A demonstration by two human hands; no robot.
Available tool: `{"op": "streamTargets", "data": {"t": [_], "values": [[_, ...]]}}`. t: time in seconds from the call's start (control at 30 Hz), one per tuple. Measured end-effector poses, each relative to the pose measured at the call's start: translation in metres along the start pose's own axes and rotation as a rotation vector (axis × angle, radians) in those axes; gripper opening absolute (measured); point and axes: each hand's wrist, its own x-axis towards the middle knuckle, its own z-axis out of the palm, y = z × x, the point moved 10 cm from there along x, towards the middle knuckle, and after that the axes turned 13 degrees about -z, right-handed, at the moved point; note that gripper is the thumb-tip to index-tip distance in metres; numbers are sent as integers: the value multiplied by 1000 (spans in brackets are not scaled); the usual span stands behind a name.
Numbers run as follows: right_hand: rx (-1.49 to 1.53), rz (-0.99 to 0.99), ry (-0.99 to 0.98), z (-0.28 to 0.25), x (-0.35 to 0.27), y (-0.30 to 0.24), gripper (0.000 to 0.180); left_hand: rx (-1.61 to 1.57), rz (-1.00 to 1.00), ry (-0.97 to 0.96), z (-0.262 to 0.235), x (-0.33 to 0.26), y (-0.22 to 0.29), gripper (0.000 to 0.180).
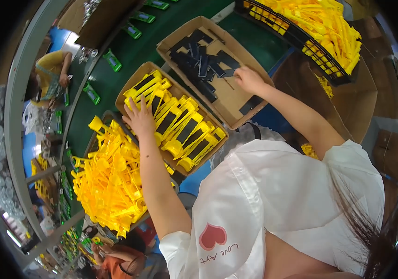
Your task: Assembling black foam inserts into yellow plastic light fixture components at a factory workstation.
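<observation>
My left hand (140, 120) lies with spread fingers over yellow plastic parts (174, 115) that stand in rows in a cardboard box. Dark strips sit in the middle of many of these parts. In a second, shallower cardboard box, my right hand (249, 80) has its fingers drawn together at the end of a flat black strip (227, 73). The fingertips partly hide that strip's end, and whether it is lifted cannot be told. More black strips (202, 63) lie in a loose pile on the left side of this box.
Yellow parts (110, 179) are heaped left of my left forearm. A black crate (296, 42) at the far right overflows with more. Green-packaged items (112, 60) lie along the green conveyor belt (101, 83). Other people work at the left, one in a yellow top (50, 63), one in orange (122, 260).
</observation>
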Motion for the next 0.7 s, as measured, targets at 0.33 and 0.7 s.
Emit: {"op": "streamTargets", "data": {"t": [0.33, 0.7], "values": [[-163, 0, 1, 33, 43, -13, 44, -724, -291, 204, -78, -149, -33, 32], [-221, 23, -252, 38, 31, -9, 24, -336, -601, 491, -102, -169, -199, 25]]}}
